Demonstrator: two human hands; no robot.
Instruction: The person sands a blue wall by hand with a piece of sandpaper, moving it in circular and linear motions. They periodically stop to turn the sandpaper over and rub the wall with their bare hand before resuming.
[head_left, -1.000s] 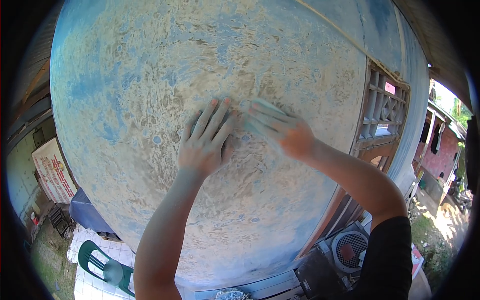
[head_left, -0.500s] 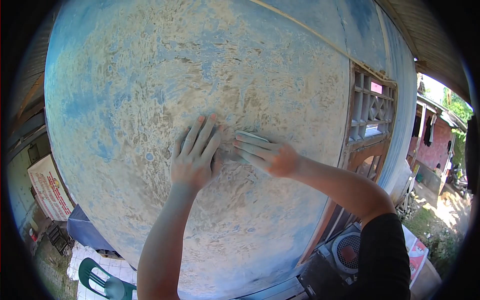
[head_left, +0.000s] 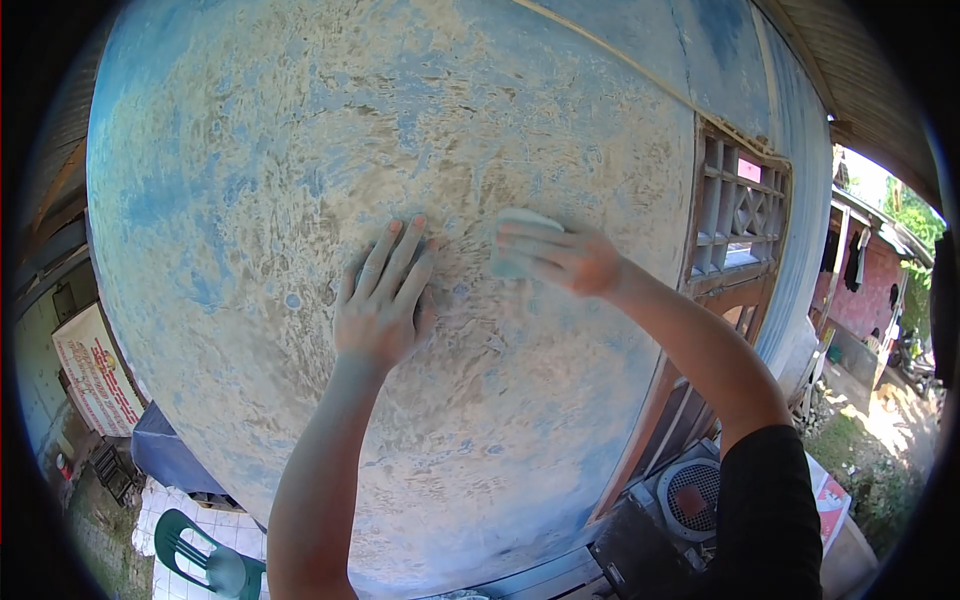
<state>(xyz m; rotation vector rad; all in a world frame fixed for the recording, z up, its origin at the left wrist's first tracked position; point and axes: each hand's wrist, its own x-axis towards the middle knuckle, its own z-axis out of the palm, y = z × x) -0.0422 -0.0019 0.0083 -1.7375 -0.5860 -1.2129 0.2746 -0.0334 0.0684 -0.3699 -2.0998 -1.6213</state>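
Note:
A wall [head_left: 440, 420] with worn, patchy blue and beige paint fills most of the head view. Flat against it, fingers spread, rests my left hand [head_left: 382, 300], dusty grey and dark with shadow around its edges. To its right, my right hand [head_left: 570, 258] presses a pale green sheet of sandpaper [head_left: 512, 262] to the wall under stretched fingers. The sheet shows past the fingertips and above the fingers; its underside is hidden and the hand is smeared by motion.
Right of the hands is a wooden frame with a lattice vent [head_left: 742, 215]. Below it stand a round-grilled speaker [head_left: 690, 500] and dark boxes. A green plastic chair [head_left: 205, 560], a blue-covered object [head_left: 175, 460] and a printed banner [head_left: 95, 370] are at lower left.
My right hand has moved up and right along the wall with the sandpaper, widening the gap between the hands. My left hand has shifted only slightly up and left in view.

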